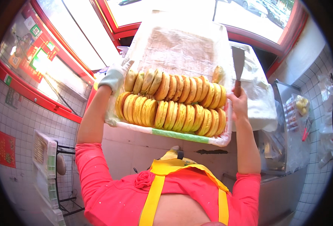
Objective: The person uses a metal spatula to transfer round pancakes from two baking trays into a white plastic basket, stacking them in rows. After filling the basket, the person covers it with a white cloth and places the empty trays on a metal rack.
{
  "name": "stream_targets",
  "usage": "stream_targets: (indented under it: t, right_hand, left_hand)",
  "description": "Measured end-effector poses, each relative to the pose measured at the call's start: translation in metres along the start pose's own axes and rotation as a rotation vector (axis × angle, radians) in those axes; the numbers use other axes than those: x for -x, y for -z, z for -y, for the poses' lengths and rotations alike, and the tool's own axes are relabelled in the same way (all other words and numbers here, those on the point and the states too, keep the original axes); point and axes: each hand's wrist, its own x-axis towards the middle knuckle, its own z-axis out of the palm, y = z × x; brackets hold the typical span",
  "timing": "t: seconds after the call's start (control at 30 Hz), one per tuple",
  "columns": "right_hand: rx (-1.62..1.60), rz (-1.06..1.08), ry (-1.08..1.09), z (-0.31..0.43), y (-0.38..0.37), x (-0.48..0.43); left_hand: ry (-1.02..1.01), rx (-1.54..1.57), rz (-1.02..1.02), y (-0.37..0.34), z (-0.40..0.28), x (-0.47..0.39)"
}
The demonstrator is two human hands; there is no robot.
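A shallow tray (180,135) lined with clear plastic is tilted in front of me. Two rows of round, flat golden buns (180,115) stand on edge in its near half, with one more bun (218,74) leaning by the right wall. My left hand (116,74), in a pale glove, grips the tray's left side, its fingers partly hidden. On the right, my right hand (239,102) holds the wooden handle of a flat metal scraper (238,60), blade pointing away from me. That same hand is against the tray's right rim.
A white-covered surface (258,104) stands right of the tray, beside a glass-sided case (293,124). Red-framed windows (128,29) close off the far side. At lower left, stacked plastic crates (52,158) rest on a black metal rack (66,149).
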Motion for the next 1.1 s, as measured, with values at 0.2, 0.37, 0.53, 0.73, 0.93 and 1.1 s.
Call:
stream_targets:
  t: [0.2, 0.37, 0.53, 0.73, 0.93, 1.1]
  right_hand:
    - [0.063, 0.015, -0.029, -0.070, -0.099, -0.070]
    - [0.144, -0.012, -0.034, -0.109, -0.123, -0.109]
    - [0.224, -0.035, -0.037, -0.126, -0.137, -0.120]
    - [0.214, -0.007, -0.081, -0.128, -0.127, -0.124]
    - [0.123, 0.129, 0.094, -0.077, -0.119, -0.075]
    - [0.146, -0.061, 0.533, -0.029, -0.013, 0.085]
  left_hand:
    - [0.169, 0.065, -0.019, -0.021, 0.117, -0.048]
    - [0.200, 0.096, -0.086, -0.084, 0.188, -0.068]
    - [0.255, 0.026, -0.012, -0.099, 0.206, -0.079]
    - [0.240, 0.061, -0.025, -0.119, 0.234, -0.089]
    - [-0.041, -0.605, 0.061, -0.100, 0.213, -0.090]
    - [-0.438, -0.107, -0.069, -0.151, 0.028, -0.073]
